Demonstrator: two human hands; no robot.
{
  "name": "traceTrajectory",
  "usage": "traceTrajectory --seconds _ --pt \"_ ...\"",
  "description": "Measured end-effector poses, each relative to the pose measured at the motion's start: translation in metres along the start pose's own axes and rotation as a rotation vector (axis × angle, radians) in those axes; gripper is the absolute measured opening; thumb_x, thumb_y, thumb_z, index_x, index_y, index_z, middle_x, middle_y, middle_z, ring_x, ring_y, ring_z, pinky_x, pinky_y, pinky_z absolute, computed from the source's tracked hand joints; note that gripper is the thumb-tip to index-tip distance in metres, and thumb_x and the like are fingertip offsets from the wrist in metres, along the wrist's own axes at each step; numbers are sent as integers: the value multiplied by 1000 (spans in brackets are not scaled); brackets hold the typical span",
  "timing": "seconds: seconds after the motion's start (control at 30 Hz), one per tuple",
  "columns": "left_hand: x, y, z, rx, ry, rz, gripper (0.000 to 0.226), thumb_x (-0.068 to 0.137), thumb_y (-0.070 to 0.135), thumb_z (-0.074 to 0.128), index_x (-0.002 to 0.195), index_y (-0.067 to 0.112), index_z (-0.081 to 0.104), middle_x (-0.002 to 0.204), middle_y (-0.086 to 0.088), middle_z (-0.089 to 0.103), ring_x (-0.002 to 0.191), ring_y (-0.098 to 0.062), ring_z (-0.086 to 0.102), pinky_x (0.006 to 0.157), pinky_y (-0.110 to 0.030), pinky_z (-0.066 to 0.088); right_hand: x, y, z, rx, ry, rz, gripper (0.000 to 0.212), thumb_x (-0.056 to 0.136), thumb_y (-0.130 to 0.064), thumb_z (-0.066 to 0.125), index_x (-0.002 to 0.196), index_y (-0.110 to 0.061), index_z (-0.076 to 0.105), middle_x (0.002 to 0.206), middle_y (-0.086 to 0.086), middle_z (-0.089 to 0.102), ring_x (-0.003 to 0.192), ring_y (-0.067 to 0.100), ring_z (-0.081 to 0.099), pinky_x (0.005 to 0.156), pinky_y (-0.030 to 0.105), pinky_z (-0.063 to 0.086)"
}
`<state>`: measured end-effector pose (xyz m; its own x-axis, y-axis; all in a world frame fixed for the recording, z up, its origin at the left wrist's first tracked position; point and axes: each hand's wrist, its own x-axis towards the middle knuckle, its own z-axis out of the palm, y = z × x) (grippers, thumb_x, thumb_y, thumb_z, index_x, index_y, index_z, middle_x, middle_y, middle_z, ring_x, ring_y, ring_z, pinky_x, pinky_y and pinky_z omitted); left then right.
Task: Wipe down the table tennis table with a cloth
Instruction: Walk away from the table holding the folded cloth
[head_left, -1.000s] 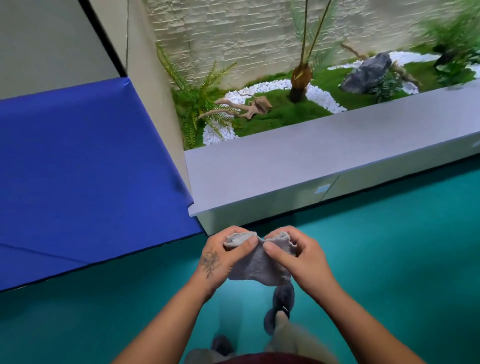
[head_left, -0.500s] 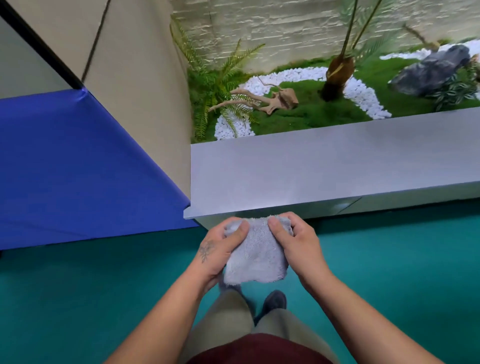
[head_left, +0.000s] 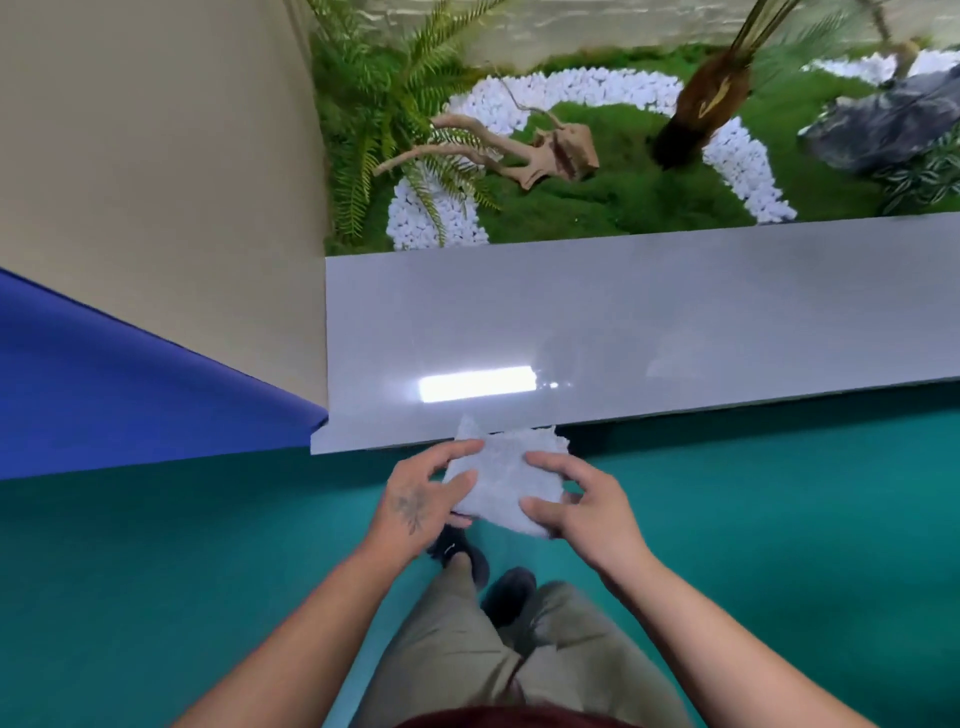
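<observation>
A pale grey cloth (head_left: 504, 478) is held flat in front of me, above the teal floor. My left hand (head_left: 421, 499) grips its left edge, thumb on top and fingers underneath. My right hand (head_left: 582, 501) holds its right edge, thumb over the near corner and fingers spread on top. The cloth's far edge overlaps the near rim of a glossy grey ledge (head_left: 675, 322). No table tennis table is in view.
A blue padded panel (head_left: 104, 395) leans against the beige wall (head_left: 156, 182) at left. Behind the ledge lies an indoor garden with ferns, driftwood (head_left: 519, 150), white pebbles and a dark rock (head_left: 893, 122). My legs and dark shoes stand on the teal floor (head_left: 779, 519).
The view has moved forward and tilted down, so the ledge is much nearer. The bunched cloth has been spread flatter between both hands, and my fingers have opened out on it.
</observation>
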<state>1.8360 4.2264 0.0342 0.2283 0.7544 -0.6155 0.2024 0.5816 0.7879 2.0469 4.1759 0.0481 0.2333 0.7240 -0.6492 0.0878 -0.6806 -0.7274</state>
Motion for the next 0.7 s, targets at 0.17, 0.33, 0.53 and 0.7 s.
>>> traceTrajectory --seconds 0.17,0.33,0.53,0.7 --pt "53 -41 -20 349 6 161 47 103 23 71 146 39 63 135 8 66 110 6 58 103 -24 47 63 5 23 -256 -20 -102 56 84 -11 86 131 -38 72 112 -22 59 86 7 56 84 41 63" --pt "117 -53 -24 656 97 250 48 110 19 53 157 26 54 106 7 57 96 -13 55 91 -35 54 150 2 40 -510 -80 -242 62 92 -15 80 149 -29 60 114 -16 53 92 -3 55 91 20 45" --pt "209 -65 -22 998 113 111 74 106 2 51 170 26 23 133 1 51 116 -18 45 90 -27 46 252 11 64 -784 -117 -318 63 101 -26 67 159 -31 46 123 -9 50 101 13 58 84 30 49" --pt "260 -96 -12 1071 101 37 84 101 0 55 171 23 15 149 -3 43 124 -22 44 94 -31 51 311 41 74 -998 -151 -362 58 105 -29 60 160 -27 42 120 -4 48 91 21 59 78 39 56"
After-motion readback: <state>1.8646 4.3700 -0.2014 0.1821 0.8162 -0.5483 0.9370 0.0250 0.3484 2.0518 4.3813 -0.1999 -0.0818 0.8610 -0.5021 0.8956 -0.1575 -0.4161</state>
